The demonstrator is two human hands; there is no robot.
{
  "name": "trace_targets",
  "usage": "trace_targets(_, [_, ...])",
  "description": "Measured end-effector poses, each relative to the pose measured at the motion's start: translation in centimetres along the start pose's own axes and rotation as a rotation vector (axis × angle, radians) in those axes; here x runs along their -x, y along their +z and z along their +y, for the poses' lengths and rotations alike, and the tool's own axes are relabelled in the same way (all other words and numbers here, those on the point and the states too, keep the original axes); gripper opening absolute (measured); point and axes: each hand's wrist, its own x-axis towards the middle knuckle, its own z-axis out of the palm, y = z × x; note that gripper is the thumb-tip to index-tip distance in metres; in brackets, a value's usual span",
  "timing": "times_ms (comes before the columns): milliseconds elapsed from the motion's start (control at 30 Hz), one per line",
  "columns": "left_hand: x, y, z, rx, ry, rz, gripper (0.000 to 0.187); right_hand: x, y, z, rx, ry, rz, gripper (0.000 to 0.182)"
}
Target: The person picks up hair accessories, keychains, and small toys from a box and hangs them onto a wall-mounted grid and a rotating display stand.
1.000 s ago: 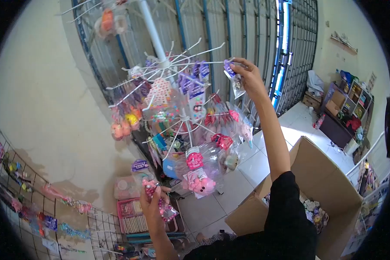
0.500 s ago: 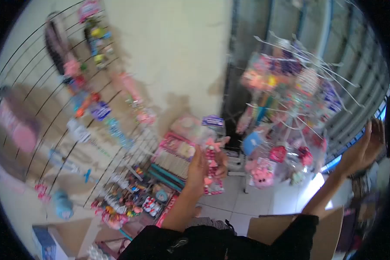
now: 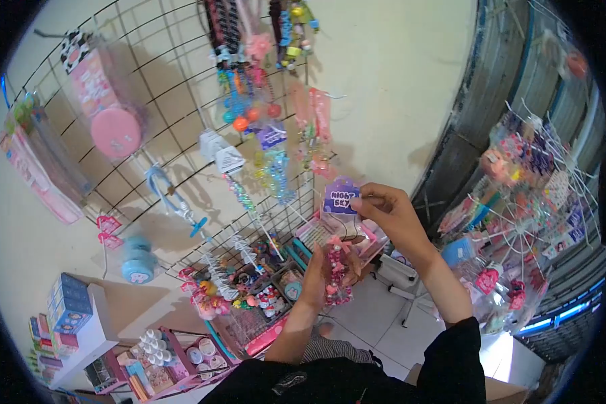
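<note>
My left hand is closed around a pink beaded strap in a clear bag, with a pink bow near its top. Just above stands a purple header card printed "NIGHT SKY", which appears to belong to the same bag. My right hand pinches the card's right edge between thumb and fingers. A thin dark cord shows inside the clear plastic between card and beads. Behind the hands is a pink box, partly covered.
A black wire grid on the wall carries straps, beaded charms and a round pink pouch. Below it sit a tray of small charms and a pink organizer. At right, a rack with white hooks holds bagged accessories.
My right hand has come in from the far right and now grips the purple card. My left hand keeps hold of the bagged strap. The view has turned toward the left and the wall grid.
</note>
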Motion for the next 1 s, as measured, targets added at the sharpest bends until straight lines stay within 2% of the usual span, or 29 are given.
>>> trace_targets(167, [-1.0, -2.0, 1.3, 0.083, 0.012, 0.047, 0.061, -3.7, 2.7, 1.3, -0.014, -0.005, -0.002, 0.013])
trace_targets(233, [-1.9, -2.4, 1.5, 0.031, 0.191, 0.104, 0.063, -5.5, 3.4, 1.7, -0.058, -0.175, 0.058, 0.018])
trace_targets(400, [-2.9, -4.5, 2.0, -0.024, 0.201, 0.000, 0.061, -8.6, 3.5, 1.5, -0.082, -0.232, 0.113, 0.020])
trace_targets(467, [-2.9, -4.4, 2.2, -0.092, 0.172, 0.075, 0.057, -9.1, 3.6, 1.4, -0.083, -0.192, 0.080, 0.020])
trace_targets(600, [-3.5, -5.4, 1.2, -0.039, 0.175, 0.054, 0.053, -9.7, 3.8, 1.7, -0.106, -0.201, 0.079, 0.020])
trace_targets(700, [-3.8, -5.8, 0.5, -0.002, 0.164, 0.106, 0.051, -9.9, 3.8, 1.7, -0.064, -0.279, 0.028, 0.020])
trace_targets(767, [-4.0, -5.9, 0.0, 0.189, 0.173, 0.196, 0.045, -10.4, 4.1, 2.5, -0.007, -0.298, 0.096, 0.022])
trace_targets(800, [-4.2, -6.0, -0.3, 0.184, 0.161, 0.188, 0.045, -10.7, 4.2, 2.6, -0.009, -0.298, 0.111, 0.022])
trace_targets(867, [-4.4, -6.0, -1.3, 0.284, 0.190, 0.368, 0.038, -11.4, 4.0, 2.7, 0.190, -0.260, 0.117, 0.023])
trace_targets(900, [-4.6, -6.3, -1.8, 0.280, 0.171, 0.362, 0.038, -11.9, 3.8, 3.1, 0.189, -0.253, 0.136, 0.023])
trace_targets(967, [-4.8, -6.7, -3.1, 0.469, 0.065, 0.541, 0.033, -12.2, 2.9, 4.1, 0.283, -0.265, 0.086, 0.028])
trace_targets(1000, [-5.0, -6.6, -3.8, 0.459, 0.032, 0.532, 0.033, -11.3, 2.0, 4.0, 0.283, -0.253, 0.120, 0.028])
